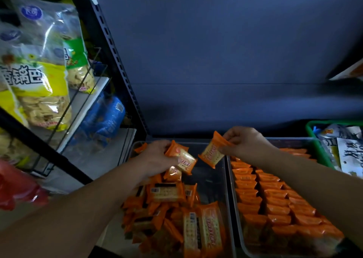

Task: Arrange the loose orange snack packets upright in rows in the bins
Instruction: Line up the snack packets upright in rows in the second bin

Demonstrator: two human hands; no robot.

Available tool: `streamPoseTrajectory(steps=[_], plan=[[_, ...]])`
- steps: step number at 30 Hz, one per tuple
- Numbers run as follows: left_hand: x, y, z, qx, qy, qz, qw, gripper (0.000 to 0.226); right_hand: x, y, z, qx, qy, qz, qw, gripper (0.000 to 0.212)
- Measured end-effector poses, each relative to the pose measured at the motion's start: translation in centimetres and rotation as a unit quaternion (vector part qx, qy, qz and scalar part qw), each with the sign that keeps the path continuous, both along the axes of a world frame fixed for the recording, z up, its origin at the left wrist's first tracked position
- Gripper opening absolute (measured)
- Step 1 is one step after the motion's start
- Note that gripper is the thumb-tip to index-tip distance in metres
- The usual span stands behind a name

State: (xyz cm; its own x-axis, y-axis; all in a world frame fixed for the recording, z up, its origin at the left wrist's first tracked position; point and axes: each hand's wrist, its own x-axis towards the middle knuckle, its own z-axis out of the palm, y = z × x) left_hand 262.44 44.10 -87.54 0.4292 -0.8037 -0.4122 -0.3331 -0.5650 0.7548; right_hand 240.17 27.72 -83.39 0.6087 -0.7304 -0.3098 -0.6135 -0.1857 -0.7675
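Nearest the camera, a loose heap of orange packets (pixel 172 216) fills the near end of the left bin (pixel 210 181), lying flat and crisscrossed. Beside it, the right bin (pixel 290 140) holds standing rows of packets (pixel 275 204) running away from the viewer, packed from the near end almost to the far wall.

Further in, both hands hover over the bare far half of the left bin. The left hand (pixel 155 155) has its grip closed on a packet (pixel 183 158), fingers curled round its left end, its long axis slanting down to the right. The right hand (pixel 245 142) pinches a second packet (pixel 211 154) by its upper edge between thumb and fingertips, so it hangs tilted, its long axis running down and left from the grip.

That hanging packet sits just left of the wall between the bins, above bare floor. The right hand is the nearer one to the rows, so I judge the packet needs turning upright before it is set down.
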Motion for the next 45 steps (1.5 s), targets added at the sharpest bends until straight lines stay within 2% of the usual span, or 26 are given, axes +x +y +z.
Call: streamPoseTrajectory(steps=[2, 5, 8, 10, 15, 20, 22, 24, 25, 27, 29, 35, 37, 40, 45], plan=[[0.2, 0.3, 0.0, -0.02, 0.025, 0.008, 0.999, 0.021, 1.5, -0.3, -1.8, -0.066, 0.04, 0.04, 0.996, 0.019], [0.6, 0.5, -0.3, -0.028, 0.028, -0.014, 0.999, 0.015, 3.0, -1.6, -4.4, -0.181, 0.115, 0.094, 0.972, 0.025], [1.0, 1.0, -0.9, -0.022, 0.03, -0.03, 0.999, 0.014, 3.8, -2.1, -6.3, -0.186, 0.125, 0.081, 0.971, 0.031], [1.0, 1.1, -1.3, -0.026, 0.031, -0.03, 0.999, 0.013, 4.2, -1.9, -7.1, -0.196, 0.138, 0.066, 0.969, 0.042], [0.4, 0.8, -1.1, -0.012, 0.016, -0.042, 0.999, 0.015, 5.2, -1.1, -7.7, -0.236, 0.213, 0.077, 0.945, 0.059], [0.1, 0.8, -0.7, -0.005, 0.023, -0.035, 0.999, 0.012, 5.1, -0.7, -6.8, -0.234, 0.242, 0.101, 0.936, 0.072], [0.0, 0.6, -0.7, -0.001, 0.027, -0.031, 0.999, 0.013, 4.9, -0.6, -5.4, -0.261, 0.221, 0.105, 0.934, 0.068], [-0.1, 0.4, -0.6, 0.008, 0.017, -0.032, 0.999, 0.015, 4.8, -0.2, -4.2, -0.281, 0.165, 0.097, 0.94, 0.051], [-0.2, 0.3, -0.5, 0.009, 0.011, -0.036, 0.999, 0.018, 4.9, 0.2, -3.7, -0.241, 0.126, 0.09, 0.958, 0.041], [-0.5, 0.2, -0.3, 0.007, 0.017, -0.035, 0.999, 0.023, 5.3, 1.8, -3.3, -0.09, 0.061, 0.094, 0.99, 0.033], [-0.8, 0.2, -0.2, 0.002, 0.032, -0.035, 0.999, 0.02, 5.7, 3.2, -3.9, 0.002, 0.042, 0.116, 0.992, 0.037], [-0.6, 0.4, 0.0, -0.018, 0.08, -0.04, 0.996, 0.03, 6.1, 3.6, -6.0, 0.037, -0.009, 0.099, 0.994, 0.042], [-0.5, 0.5, 0.1, -0.009, 0.106, -0.047, 0.993, 0.04, 6.2, 3.4, -6.1, 0.057, -0.024, 0.103, 0.993, 0.039], [-0.5, 0.4, -0.3, 0.021, 0.058, -0.066, 0.996, 0.059, 6.2, 3.2, -6.0, 0.079, -0.036, 0.1, 0.991, 0.032], [-0.8, 0.0, -1.2, 0.01, 0.037, -0.023, 0.999, 0.05, 6.2, 3.0, -5.9, 0.088, -0.026, 0.072, 0.993, 0.022]])
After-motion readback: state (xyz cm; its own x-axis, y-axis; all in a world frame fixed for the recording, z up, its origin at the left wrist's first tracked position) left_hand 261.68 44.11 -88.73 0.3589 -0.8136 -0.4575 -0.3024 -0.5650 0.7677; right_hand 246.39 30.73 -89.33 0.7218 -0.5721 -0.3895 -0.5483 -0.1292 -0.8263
